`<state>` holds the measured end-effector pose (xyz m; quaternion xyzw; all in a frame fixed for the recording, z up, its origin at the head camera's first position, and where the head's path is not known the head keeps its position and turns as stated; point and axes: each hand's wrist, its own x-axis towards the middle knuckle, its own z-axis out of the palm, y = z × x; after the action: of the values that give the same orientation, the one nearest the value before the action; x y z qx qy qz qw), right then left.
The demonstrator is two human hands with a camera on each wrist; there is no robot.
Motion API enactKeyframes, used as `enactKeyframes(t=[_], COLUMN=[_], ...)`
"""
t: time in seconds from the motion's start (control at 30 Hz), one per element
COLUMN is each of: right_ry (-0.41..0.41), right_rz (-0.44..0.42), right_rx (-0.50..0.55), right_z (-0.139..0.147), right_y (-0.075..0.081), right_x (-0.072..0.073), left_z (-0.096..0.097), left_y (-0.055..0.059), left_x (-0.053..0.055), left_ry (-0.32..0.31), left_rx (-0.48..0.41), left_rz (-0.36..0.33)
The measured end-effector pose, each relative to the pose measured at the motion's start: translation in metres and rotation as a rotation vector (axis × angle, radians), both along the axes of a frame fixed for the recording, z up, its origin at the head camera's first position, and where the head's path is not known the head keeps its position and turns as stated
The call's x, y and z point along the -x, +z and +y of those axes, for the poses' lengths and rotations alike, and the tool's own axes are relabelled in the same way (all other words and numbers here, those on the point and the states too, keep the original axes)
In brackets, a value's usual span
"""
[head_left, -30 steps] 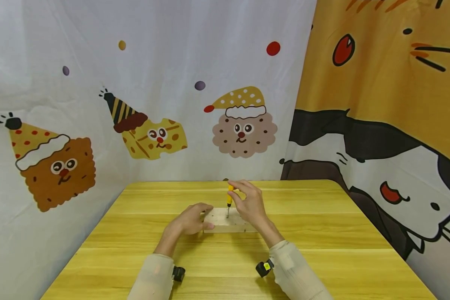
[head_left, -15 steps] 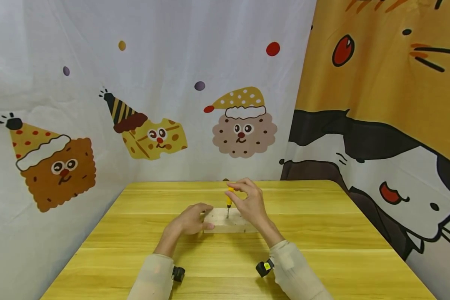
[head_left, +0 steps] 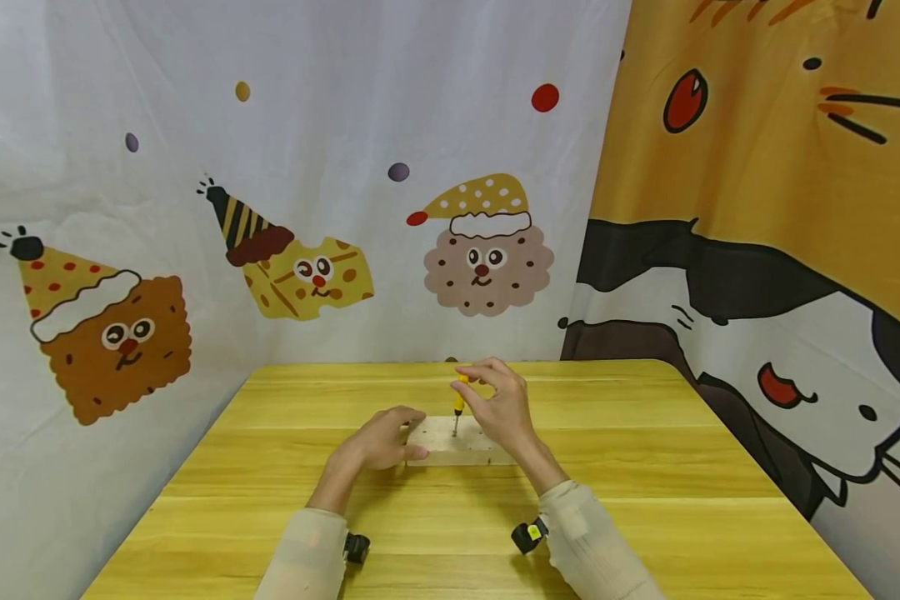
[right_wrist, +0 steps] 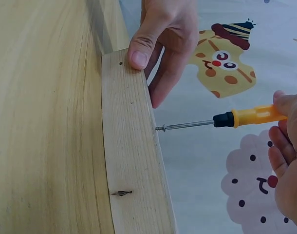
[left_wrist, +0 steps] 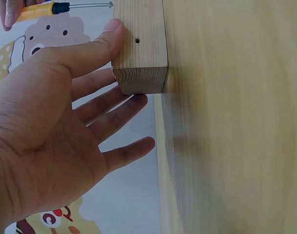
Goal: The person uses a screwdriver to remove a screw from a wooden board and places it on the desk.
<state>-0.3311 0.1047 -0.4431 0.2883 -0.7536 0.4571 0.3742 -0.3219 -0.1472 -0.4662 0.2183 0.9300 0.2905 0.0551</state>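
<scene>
pinches a screwdriver (right_wrist: 246,117) in the right hand (head_left: 504,407), with thumb and fingertips together on the yellow handle. holds the shaft nearly upright, leaning slightly to the right at the top, and meets a small screw (right_wrist: 159,128) with the tip. carries that screw in the top face of a pale wooden block (head_left: 442,457), with some thread visible above the wood. grips the block's left end with the left hand (head_left: 380,440), thumb on the near face by its upper edge, fingers reaching round to the far side, little finger spread away from the wood. rests the block on a yellow wood-grain table (head_left: 435,517), lengthwise from left to right, partly hidden behind the right hand. shows a small dark hole (left_wrist: 137,41) in the near face close to the left end, and a dark knot (right_wrist: 121,193) farther right. backs onto a white curtain (head_left: 330,100) at the far side, printed with cartoon snacks in hats, and an orange curtain (head_left: 750,167) at right.
</scene>
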Motion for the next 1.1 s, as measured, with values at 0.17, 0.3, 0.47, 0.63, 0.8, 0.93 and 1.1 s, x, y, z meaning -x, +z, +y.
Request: enactKeyframes(t=[0.17,0.3,0.47,0.63,0.8,0.93,1.1], right_ry=[0.001,0.007,0.017,0.025,0.027,0.013,-0.011], right_rz=[0.0,-0.01,0.006,0.018,0.011,0.033,0.041], right_rx=[-0.003,-0.005,-0.001,0.001,-0.01,-0.025,-0.032], right_z=[-0.0005,-0.0008,-0.0009,-0.0006,-0.0005,-0.0007,-0.0004], right_y=[0.0007,0.0015,0.0009,0.0013,0.0008,0.0007,-0.001], right_x=[0.0,-0.0006,0.0,0.0003,0.0015,0.0023,0.0028], left_z=[0.0,-0.0001,-0.0003,-0.0006,-0.0005,-0.0003,-0.0003], left_y=[-0.0002,0.0002,0.0,-0.0003,0.0003,0.0001,-0.0001], left_x=[0.0003,0.0001,0.0002,0.0002,0.0,-0.0002,0.0], left_ry=[-0.001,-0.002,0.0,0.002,0.002,0.002,-0.001], left_rx=[-0.001,-0.005,-0.002,-0.004,-0.007,-0.007,-0.009], left_rz=[0.001,-0.002,-0.003,-0.011,-0.013,-0.014,-0.017])
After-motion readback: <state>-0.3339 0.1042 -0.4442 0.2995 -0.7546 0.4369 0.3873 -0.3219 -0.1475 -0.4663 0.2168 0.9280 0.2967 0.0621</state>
